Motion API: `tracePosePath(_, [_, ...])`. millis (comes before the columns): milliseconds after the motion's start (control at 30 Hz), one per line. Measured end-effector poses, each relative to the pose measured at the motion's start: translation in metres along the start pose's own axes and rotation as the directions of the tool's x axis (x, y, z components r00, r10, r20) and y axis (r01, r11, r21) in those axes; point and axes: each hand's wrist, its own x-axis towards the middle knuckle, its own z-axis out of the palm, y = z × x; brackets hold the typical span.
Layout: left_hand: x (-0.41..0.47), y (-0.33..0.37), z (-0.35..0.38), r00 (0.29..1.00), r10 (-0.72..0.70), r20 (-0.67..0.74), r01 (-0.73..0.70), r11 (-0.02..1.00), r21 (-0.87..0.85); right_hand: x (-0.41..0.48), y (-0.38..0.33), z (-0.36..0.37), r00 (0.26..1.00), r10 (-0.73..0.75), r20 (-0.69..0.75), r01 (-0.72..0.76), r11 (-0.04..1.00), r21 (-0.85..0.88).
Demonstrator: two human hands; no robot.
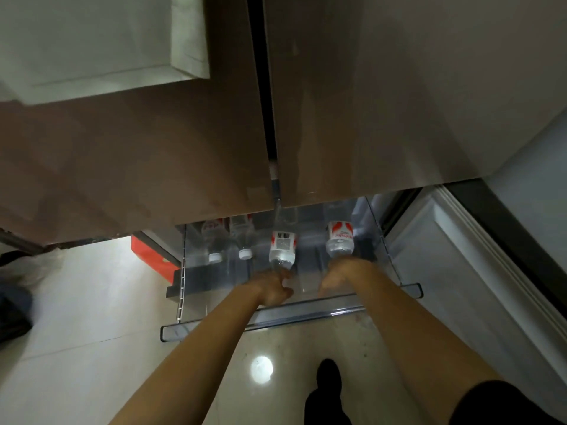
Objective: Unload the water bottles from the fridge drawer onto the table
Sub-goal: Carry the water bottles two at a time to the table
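1. The left hand (271, 286), just below the middle of the frame, has its fingers (283, 273) curled round the neck of the middle bottle (282, 250), the one with the barcode label. The cap is hidden in the grip.
2. The right hand (340, 276), just to the right, seems closed over the neck end of the right bottle (339, 240). Its fingers are mostly hidden under the hand and only the thumb (324, 287) shows, pointing to the lower left, so that hold is a judgement.
3. Both bottles are inside the clear drawer (306, 314). Their bodies point toward the top of the frame, under the lower edge of the fridge doors (399, 118).
4. Two more bottles (244, 237) lie at the left of the drawer, untouched, with their white caps toward the bottom of the frame.
5. No counter is in view. A shoe (328, 378) stands on the floor (92, 302) below the drawer.
6. Slipping is the likeliest trouble. A neck hold hangs the whole weight from a narrow part, and a chilled bottle may be slick, so either could drop into the drawer or onto the floor by the shoe.
7. Drawn out too low, a bottle's base could catch the drawer's front rim. Raised too steeply, it could knock the door edge.
8. With both hands full, neither is free to steady a bottle that starts to slide.
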Motion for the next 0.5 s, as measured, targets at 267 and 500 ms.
tracePosePath(267, [-0.018, 0.013, -0.014, 0.998, -0.04, -0.045, 0.041, 0.999, 0.032, -0.029, 0.002, -0.006, 0.999, -0.04, -0.013, 0.04, 0.998, 0.049])
tracePosePath(500, [-0.073, 0.02, -0.036, 0.833, 0.021, -0.553, -0.029, 1.0, -0.005, -0.111, -0.005, -0.022, 0.89, -0.189, -0.414, 0.185, 0.981, -0.051])
